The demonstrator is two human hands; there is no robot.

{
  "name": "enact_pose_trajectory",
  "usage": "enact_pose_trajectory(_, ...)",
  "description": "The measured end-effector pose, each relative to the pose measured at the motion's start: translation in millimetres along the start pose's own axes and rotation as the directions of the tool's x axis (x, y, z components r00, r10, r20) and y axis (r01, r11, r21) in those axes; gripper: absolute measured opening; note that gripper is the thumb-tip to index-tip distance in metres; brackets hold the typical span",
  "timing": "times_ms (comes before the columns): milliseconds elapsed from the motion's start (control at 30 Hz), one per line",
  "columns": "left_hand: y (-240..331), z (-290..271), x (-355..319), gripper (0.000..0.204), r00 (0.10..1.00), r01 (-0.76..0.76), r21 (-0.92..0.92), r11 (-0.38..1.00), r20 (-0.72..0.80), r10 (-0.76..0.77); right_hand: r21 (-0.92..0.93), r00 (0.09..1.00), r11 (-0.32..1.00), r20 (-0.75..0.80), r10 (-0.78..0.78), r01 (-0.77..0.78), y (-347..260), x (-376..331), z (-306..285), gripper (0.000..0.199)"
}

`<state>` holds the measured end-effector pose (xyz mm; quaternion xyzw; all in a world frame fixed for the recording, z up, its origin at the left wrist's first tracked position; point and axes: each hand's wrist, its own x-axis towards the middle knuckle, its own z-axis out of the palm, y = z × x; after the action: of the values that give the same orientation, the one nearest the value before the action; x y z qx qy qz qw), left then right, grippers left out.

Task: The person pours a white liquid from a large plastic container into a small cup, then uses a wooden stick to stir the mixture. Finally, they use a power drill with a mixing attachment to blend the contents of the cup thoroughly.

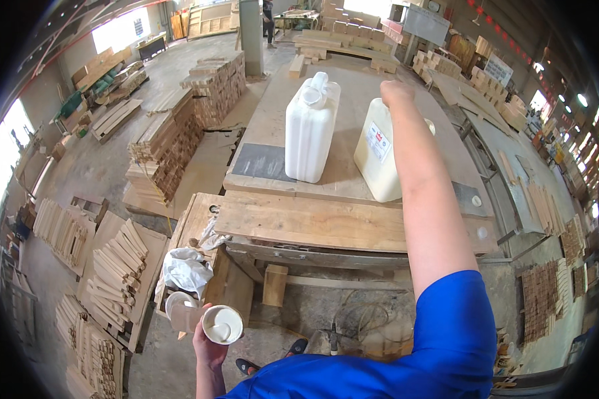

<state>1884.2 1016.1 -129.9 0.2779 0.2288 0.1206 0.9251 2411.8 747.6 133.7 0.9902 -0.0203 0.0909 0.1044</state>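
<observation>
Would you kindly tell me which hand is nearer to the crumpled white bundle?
Left. The left hand, holding a white cup, is just below the crumpled white bundle in the picture; the right hand is farther, at the top of the labelled jerrycan.

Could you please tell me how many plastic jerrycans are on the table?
2: a white jerrycan left of centre on the table, and a cream jerrycan to its right, with the right hand at its top. The right arm could hide another.

timber stack (154, 159), left | slats (118, 274), lower left | grey pillar (251, 38), back | perhaps whiteboard (427, 26), upper right
</observation>
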Motion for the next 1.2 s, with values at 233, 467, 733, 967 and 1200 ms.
enact_pose_trajectory(233,18,-16,-9,0.045,0.999,-0.002,-0.103,0.995,0.051,0.007,0.090,0.979,0.991,-0.185,-0.081,0.099,0,-24,-14,0.030)
enact_pose_trajectory(467,100,-20,-42,0.044,0.945,-0.242,-0.214,0.946,0.168,0.280,0.710,0.732,0.201,-0.680,-0.053,0.675,-69,-180,59,0.016)
enact_pose_trajectory(733,215,-85,-59,0.044,0.905,-0.381,-0.191,0.905,0.124,0.407,0.924,0.648,0.079,-0.198,-0.736,0.373,-224,-470,137,0.018)
enact_pose_trajectory(967,275,-175,-77,0.044,0.948,-0.318,-0.042,0.947,-0.042,0.317,0.550,0.252,-0.035,-0.437,-0.864,0.834,-329,-557,132,0.027)
enact_pose_trajectory(1200,330,-291,-105,0.044,0.972,-0.227,0.000,0.974,-0.057,0.227,0.917,0.793,0.213,-0.156,-0.589,0.339,-315,-583,87,0.013)
